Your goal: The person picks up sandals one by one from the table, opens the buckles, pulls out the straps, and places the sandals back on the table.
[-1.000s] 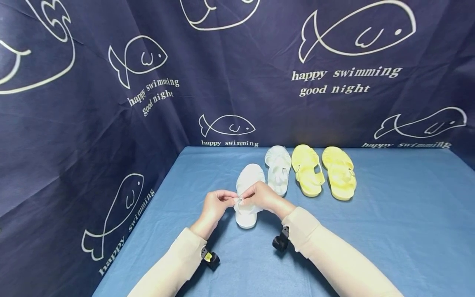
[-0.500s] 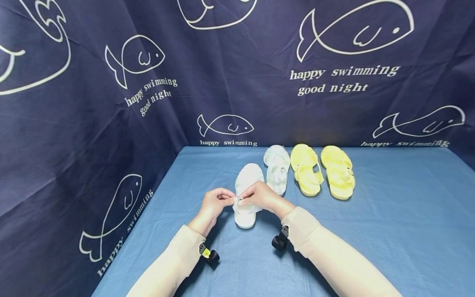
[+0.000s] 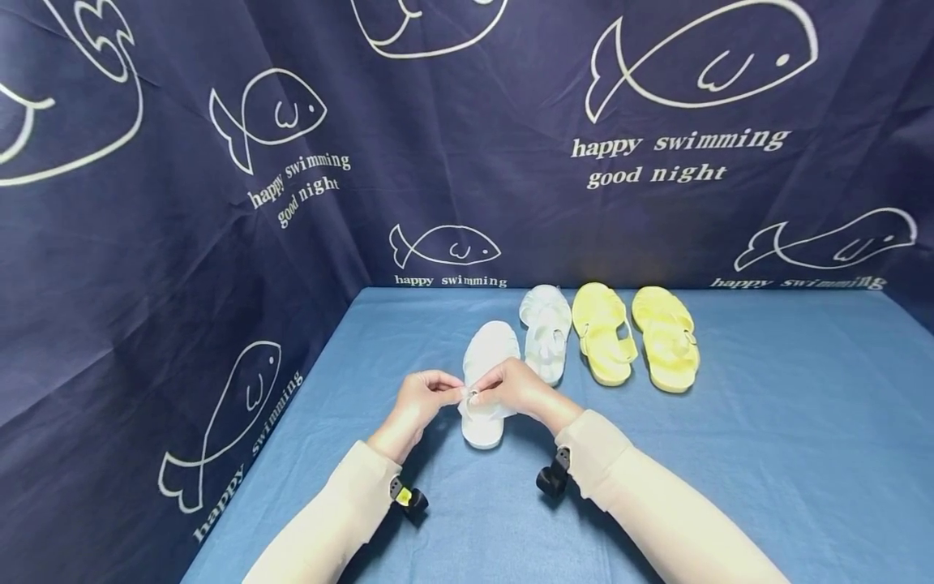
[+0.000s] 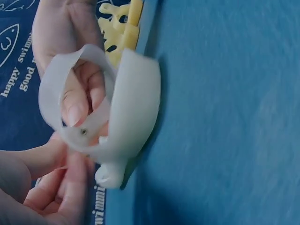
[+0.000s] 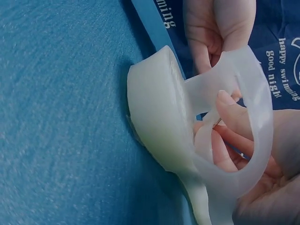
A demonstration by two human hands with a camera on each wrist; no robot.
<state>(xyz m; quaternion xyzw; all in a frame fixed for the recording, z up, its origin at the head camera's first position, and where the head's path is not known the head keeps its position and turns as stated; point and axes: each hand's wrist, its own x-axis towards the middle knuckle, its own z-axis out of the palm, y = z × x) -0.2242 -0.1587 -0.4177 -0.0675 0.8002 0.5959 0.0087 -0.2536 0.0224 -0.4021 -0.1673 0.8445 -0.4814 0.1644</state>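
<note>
A white sandal [image 3: 490, 345] lies sole down on the blue cloth, its toe toward the back. My left hand [image 3: 421, 399] pinches the strap at the sandal's left side between thumb and fingers. From the right, my right hand [image 3: 521, 388] reaches over the sandal and pinches the strap close to the left fingertips. The left wrist view shows the looped heel strap [image 4: 51, 89] standing up from the heel, with a small round dark spot on the band between the hands. In the right wrist view, my right thumb [image 5: 234, 112] presses on the band inside the loop; the fingertips partly hide the joint.
Behind and right of the held sandal lies a second white sandal [image 3: 545, 357]. Two yellow sandals [image 3: 609, 369] lie further right in the same row. Dark blue printed curtains [image 3: 452, 162] hang along the back and left edges of the blue cloth [image 3: 788, 422].
Both hands stay at the same strap spot with hardly any movement. The left forearm has shifted slightly to the left. The sandals lie where they were.
</note>
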